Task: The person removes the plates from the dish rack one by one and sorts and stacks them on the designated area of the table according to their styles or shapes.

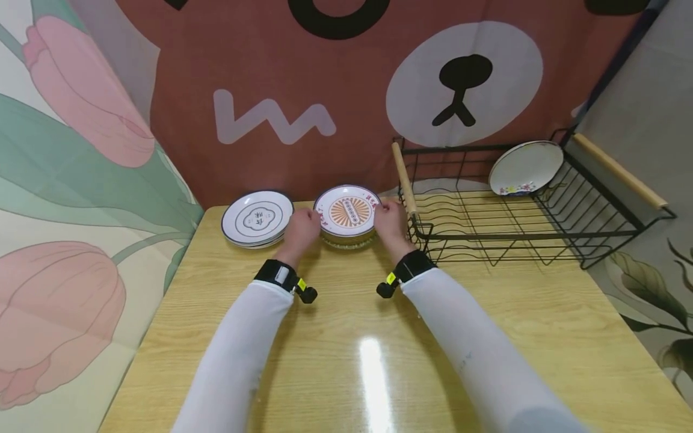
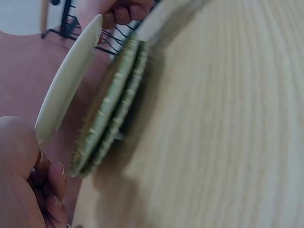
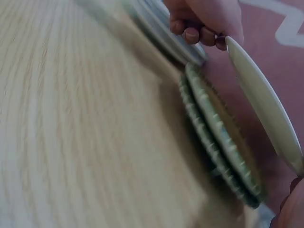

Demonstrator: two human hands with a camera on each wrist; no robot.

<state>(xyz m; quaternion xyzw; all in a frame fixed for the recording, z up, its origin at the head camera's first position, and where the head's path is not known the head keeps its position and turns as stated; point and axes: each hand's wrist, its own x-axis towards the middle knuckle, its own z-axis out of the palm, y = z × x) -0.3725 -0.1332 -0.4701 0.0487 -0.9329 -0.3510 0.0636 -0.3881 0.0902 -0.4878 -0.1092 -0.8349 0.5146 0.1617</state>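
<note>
Both hands hold a white plate with a dark blue rim and an orange sunburst print. My left hand pinches its left edge, and my right hand pinches the right edge. Beneath it, green scalloped plates lie stacked on the table. Both wrist views show a gap between the held plate and that stack. Just left of my left hand stands another stack of white plates with dark rims.
To the right stands a black wire dish rack with wooden handles, its left end close to my right hand. A white plate with a floral edge leans in its back right corner. A printed cloth hangs behind the wooden table.
</note>
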